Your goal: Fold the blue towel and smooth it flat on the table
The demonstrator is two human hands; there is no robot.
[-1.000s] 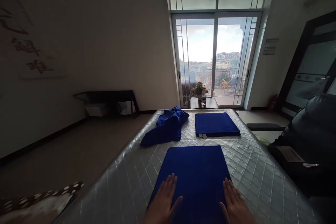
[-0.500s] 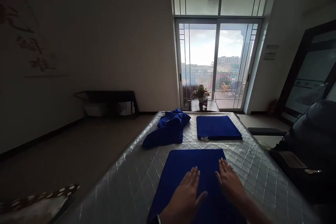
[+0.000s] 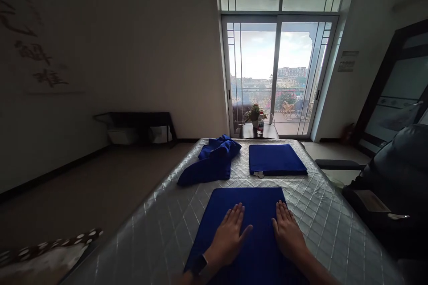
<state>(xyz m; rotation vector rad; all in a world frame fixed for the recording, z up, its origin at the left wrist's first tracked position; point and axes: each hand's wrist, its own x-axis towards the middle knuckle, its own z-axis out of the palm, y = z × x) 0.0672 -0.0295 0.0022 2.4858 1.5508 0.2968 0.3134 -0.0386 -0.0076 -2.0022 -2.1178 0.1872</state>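
A flat, folded blue cloth (image 3: 257,213) lies in front of me on a silver quilted mattress (image 3: 160,227). My left hand (image 3: 227,234) rests flat on its left half, fingers together and stretched forward, thumb out to the side. On the right edge of the same cloth lies my right hand (image 3: 287,229), also flat with straight fingers. Neither hand grips anything. Beyond them sits a neatly folded blue cloth (image 3: 276,159) with white tags at its near edge. To its left is a crumpled blue cloth (image 3: 214,162) in a loose heap.
A small table (image 3: 249,132) with a potted plant (image 3: 255,115) and a bottle (image 3: 261,124) stands past the mattress, before a sliding glass door. At the right is a dark chair (image 3: 394,173); a low black rack (image 3: 140,127) is by the left wall.
My left hand has slid left and forward across the cloth, and its watch now shows more. My right hand has shifted slightly left, still flat. The view has tilted a little.
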